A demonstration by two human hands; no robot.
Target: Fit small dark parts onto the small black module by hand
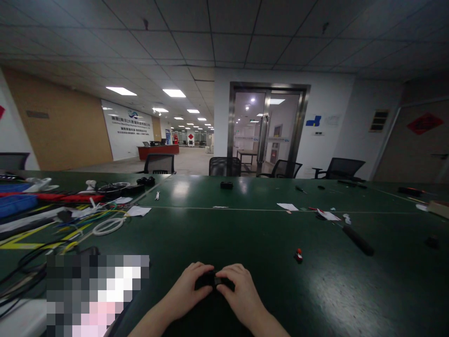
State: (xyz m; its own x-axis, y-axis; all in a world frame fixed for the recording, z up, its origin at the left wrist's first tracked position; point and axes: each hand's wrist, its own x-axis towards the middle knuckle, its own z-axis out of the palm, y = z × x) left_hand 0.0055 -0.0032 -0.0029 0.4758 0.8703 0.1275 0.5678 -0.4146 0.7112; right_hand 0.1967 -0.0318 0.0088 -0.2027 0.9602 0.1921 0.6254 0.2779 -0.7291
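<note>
From the left, the left hand (187, 286) curves in with thumb and forefinger pinching the near end of a small black object (213, 279); its job, I judge, is best done as a steady anchor, gripping lightly with the wrist low. The right hand (242, 286) mirrors it, thumb and forefinger pinching the other end, and seems better suited to fine turning or pressing, in small movements along the piece's own line, so that it does not twist out of the fingertips. Working low over the green tabletop (196, 241) seems wise, since a dropped part would be hard to spot on so dark a surface. The object lies between the two hands, to the right of the left fingertips and to the left of the right ones, its details too dark to make out. The coiled white cable (109, 226) is well apart leftward; a red-and-white trinket (298, 256) sits apart, beyond the right hand.
</note>
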